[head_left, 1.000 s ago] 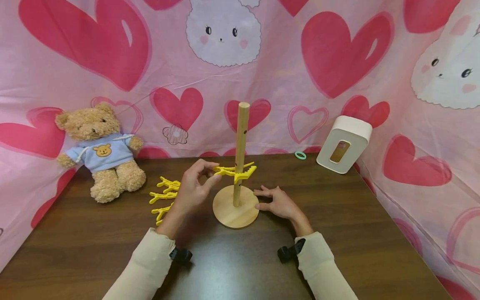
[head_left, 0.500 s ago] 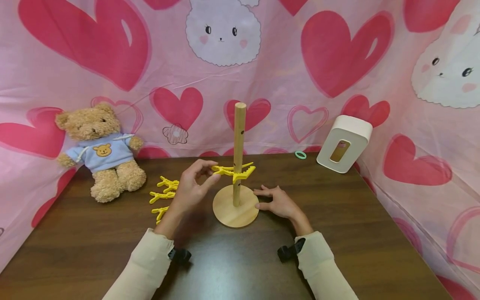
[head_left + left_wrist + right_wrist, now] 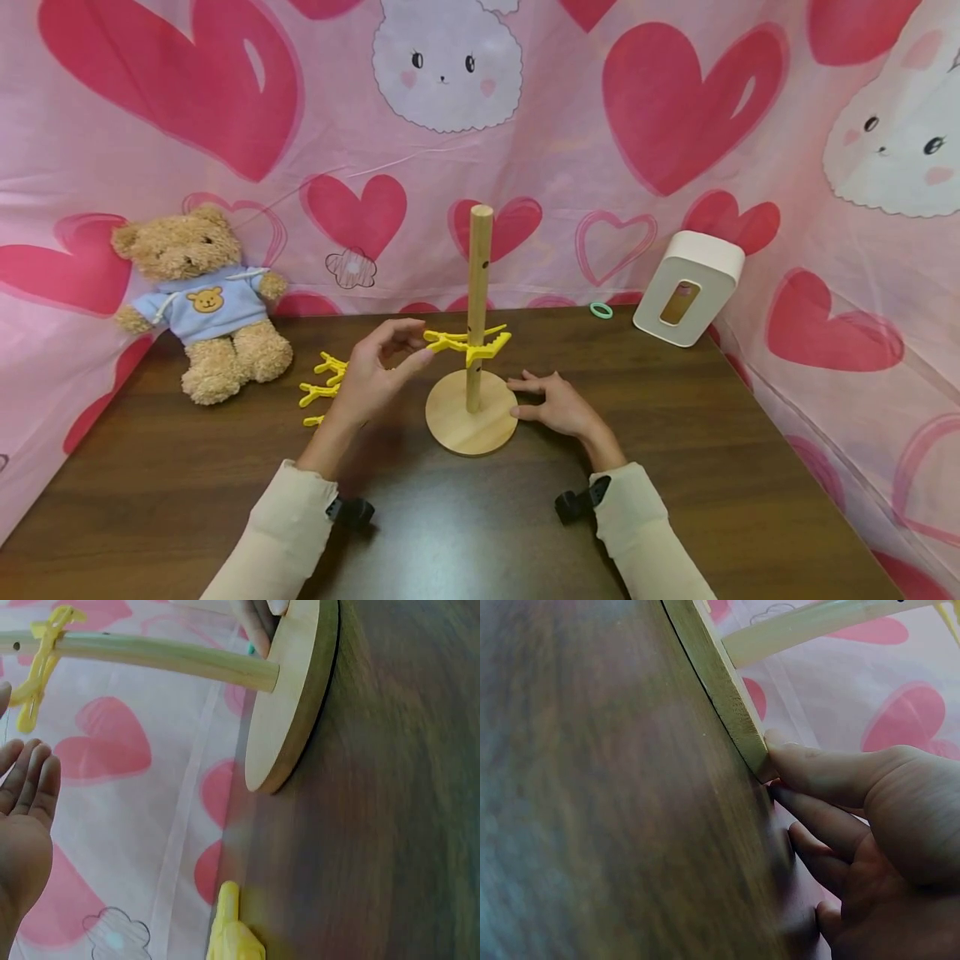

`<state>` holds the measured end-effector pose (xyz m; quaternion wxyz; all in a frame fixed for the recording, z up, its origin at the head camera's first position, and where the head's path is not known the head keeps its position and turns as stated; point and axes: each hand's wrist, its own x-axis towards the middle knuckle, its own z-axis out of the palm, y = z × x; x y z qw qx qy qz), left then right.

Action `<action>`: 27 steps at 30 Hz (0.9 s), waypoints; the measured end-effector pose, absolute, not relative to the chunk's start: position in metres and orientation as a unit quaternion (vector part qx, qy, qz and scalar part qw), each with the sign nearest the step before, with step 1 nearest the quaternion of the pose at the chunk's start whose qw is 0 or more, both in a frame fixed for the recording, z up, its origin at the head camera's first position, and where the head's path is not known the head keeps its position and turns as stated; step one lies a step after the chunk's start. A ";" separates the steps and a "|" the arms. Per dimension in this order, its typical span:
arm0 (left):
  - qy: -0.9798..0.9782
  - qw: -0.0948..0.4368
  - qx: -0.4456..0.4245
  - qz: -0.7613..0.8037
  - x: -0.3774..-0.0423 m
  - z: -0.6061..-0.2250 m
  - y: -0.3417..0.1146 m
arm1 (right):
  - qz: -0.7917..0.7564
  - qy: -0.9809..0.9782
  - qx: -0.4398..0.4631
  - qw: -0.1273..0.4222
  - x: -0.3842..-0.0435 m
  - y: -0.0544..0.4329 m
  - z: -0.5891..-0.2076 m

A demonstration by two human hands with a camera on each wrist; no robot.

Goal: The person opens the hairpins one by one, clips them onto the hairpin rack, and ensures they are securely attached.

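Observation:
A yellow plastic clip (image 3: pixel 480 345) is clamped across the upright pole (image 3: pixel 478 275) of a round-based wooden stand, its jaws on either side of the wood. My left hand (image 3: pixel 378 371) is just left of it, thumb and fingers spread apart beside the clip's handles. In the left wrist view those fingers (image 3: pixel 34 776) stretch out relaxed, with nothing pinched between them. My right hand (image 3: pixel 558 406) holds the stand's base (image 3: pixel 471 437) at its right rim. Thumb (image 3: pixel 810 769) and fingertips meet the edge there in the right wrist view.
More yellow clips (image 3: pixel 322 392) lie on the dark wooden table (image 3: pixel 465 533), partly hidden behind my left hand and wrist. A teddy bear (image 3: pixel 202 300) sits at the back left. A white box-shaped object (image 3: pixel 686 287) and a mint-green ring (image 3: pixel 601 310) are at the back right.
My left hand has let go of the clip and drawn back slightly left; the clip stays on the pole. The pole shifted slightly left earlier. My right hand remains at the base.

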<state>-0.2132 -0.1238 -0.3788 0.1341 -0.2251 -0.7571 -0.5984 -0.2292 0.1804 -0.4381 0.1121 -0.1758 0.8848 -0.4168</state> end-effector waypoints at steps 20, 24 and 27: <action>-0.774 0.175 -0.162 -0.586 -0.207 -0.378 -0.196 | -0.415 0.884 -0.183 0.108 -0.229 0.179 -0.437; -0.769 0.169 -0.134 -0.602 -0.203 -0.379 -0.210 | -0.412 0.886 -0.186 0.105 -0.229 0.179 -0.438; -0.774 0.171 -0.119 -0.598 -0.201 -0.382 -0.221 | -0.413 0.886 -0.184 0.105 -0.230 0.180 -0.438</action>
